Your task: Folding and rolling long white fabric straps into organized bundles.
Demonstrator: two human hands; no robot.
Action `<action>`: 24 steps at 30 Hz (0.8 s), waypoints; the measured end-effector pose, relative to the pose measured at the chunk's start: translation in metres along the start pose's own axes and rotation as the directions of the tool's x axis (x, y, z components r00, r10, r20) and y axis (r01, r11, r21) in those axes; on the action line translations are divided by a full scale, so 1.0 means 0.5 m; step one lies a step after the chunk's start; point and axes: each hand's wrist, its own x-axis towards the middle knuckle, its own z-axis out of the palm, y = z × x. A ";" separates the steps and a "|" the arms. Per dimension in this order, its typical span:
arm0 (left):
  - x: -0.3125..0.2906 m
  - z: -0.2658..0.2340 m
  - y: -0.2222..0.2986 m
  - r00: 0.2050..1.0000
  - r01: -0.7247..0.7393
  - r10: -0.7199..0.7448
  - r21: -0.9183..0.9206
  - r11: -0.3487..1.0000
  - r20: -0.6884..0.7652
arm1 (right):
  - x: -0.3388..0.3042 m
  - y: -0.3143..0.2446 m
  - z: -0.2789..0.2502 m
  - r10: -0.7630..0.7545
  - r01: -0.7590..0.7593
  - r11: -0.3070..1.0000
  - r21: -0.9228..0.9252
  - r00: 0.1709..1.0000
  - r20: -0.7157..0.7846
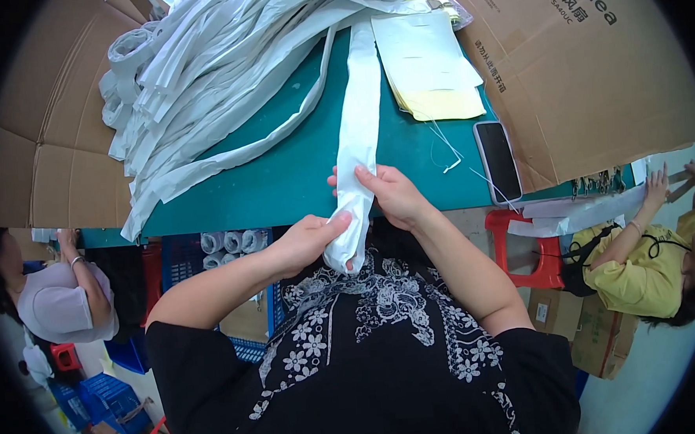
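Note:
A long white fabric strip (357, 98) runs from the pile toward me across the green table (283, 181). Near its close end, my left hand (317, 236) is closed on the strip, thumb on top, and a fingertip shows at the strip's open end. A little farther up, my right hand (389, 193) grips the same strip, its thumb pressed on top and fingers underneath. The close end hangs past the table edge in front of my shirt. A large heap of white strips (214, 75) covers the table's far left, with one loose strip (257, 147) curving out of it.
Right of the strip lie a stack of white and yellow sheets (430, 71), white threads (448, 153) and a phone (499, 162). Cardboard (592, 86) stands at the right, more cardboard (67, 114) at the left. Co-workers sit on both sides. A red stool (534, 254) is at right.

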 end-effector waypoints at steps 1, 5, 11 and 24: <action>0.006 0.004 0.003 1.000 0.007 -0.007 0.000 1.000 0.004 | -0.007 0.003 -0.001 0.019 -0.018 1.000 -0.016 0.999 0.049; 0.023 0.023 0.013 0.979 0.190 -0.201 -0.200 0.961 -0.038 | -0.044 0.011 -0.004 -0.032 0.074 0.962 -0.261 0.986 0.161; 0.039 0.046 0.029 0.951 0.226 -0.288 -0.381 0.896 -0.113 | -0.081 -0.016 -0.010 0.020 0.327 0.524 -0.787 0.919 0.395; 0.093 0.015 0.013 0.977 0.083 -0.171 -0.510 0.856 -0.128 | -0.075 0.034 0.009 -0.258 0.348 0.138 -0.927 0.917 0.305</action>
